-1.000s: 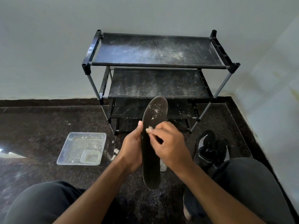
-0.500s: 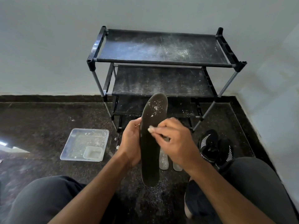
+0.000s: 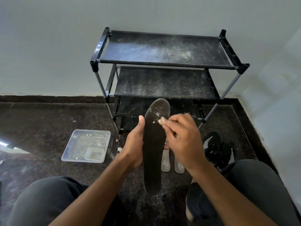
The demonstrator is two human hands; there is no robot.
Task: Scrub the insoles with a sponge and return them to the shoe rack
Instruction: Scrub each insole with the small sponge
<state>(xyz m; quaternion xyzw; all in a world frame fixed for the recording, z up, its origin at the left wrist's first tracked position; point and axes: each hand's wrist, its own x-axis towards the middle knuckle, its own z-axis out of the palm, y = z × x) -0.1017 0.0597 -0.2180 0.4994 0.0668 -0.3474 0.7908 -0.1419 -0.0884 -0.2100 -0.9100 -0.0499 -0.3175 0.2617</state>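
The left hand (image 3: 135, 144) grips the long black foam insole (image 3: 153, 144) upright; the right hand (image 3: 182, 137) pinches a small pale sponge (image 3: 161, 120) just above that grip. White specks remain near the toe, so scrubbing seems unfinished, and the dusty black metal shoe rack (image 3: 162, 62) beyond holds no insoles.

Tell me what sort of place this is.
Probably a corner of a home, perhaps an entryway: a black tiered shoe rack stands against a plain wall, black sneakers sit on the dark stone floor, and a clear plastic tray lies nearby.

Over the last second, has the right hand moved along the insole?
Yes. The right hand, pinching a small sponge, has slid from mid-insole toward the toe end of the insole, nearer the shoe rack.
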